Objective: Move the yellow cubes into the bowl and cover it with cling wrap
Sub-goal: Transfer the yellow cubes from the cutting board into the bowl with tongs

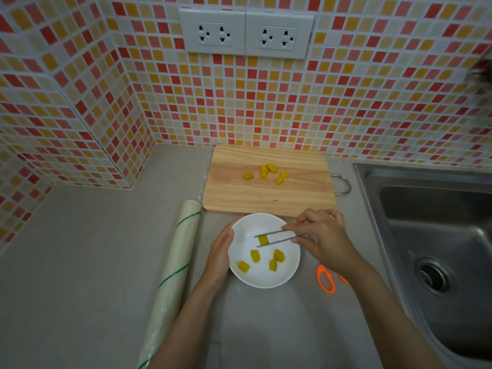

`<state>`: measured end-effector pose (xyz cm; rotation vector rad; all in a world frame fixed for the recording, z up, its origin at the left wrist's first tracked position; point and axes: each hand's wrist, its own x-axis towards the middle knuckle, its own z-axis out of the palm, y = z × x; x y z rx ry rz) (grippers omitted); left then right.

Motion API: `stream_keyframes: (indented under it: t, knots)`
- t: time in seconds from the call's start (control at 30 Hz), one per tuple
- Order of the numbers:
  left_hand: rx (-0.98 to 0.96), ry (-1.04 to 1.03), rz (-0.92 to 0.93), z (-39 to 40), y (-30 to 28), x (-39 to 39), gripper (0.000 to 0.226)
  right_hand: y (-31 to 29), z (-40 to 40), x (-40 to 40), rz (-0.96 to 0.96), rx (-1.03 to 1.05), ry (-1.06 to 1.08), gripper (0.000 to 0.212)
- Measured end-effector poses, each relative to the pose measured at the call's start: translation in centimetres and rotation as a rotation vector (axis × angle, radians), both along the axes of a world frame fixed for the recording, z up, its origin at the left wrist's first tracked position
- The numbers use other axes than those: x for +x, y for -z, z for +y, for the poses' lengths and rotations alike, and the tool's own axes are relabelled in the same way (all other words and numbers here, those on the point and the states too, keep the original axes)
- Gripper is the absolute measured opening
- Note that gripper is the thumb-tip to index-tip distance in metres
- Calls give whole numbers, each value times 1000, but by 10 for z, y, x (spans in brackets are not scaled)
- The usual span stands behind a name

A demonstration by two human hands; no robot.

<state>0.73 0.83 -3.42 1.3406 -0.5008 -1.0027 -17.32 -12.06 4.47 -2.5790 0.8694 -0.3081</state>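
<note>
A white bowl sits on the grey counter in front of a wooden cutting board. Several yellow cubes lie inside the bowl and several more lie on the board. My right hand holds metal chopsticks over the bowl, and their tips pinch one yellow cube. My left hand rests flat against the bowl's left rim. A long roll of cling wrap lies on the counter left of the bowl.
Orange-handled scissors lie right of the bowl, partly under my right forearm. A steel sink fills the right side. A tiled wall with two sockets rises behind the board, and the wall juts out at the left.
</note>
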Motion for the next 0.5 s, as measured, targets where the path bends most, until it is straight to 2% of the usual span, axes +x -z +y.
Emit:
stream_keyframes:
  t: [0.07, 0.17, 0.33, 0.5]
  knots:
    - [-6, -4, 4, 0, 0, 0, 34, -3, 0, -4, 26, -2, -12, 34]
    - [-13, 0, -1, 0, 3, 0, 32, -6, -4, -5, -35, 10, 43, 41]
    - [-7, -11, 11, -1, 2, 0, 32, -1, -25, 13, -163, 59, 225, 41]
    - [-5, -11, 21, -1, 4, 1, 32, 17, -50, 53, -96, 147, 326, 34]
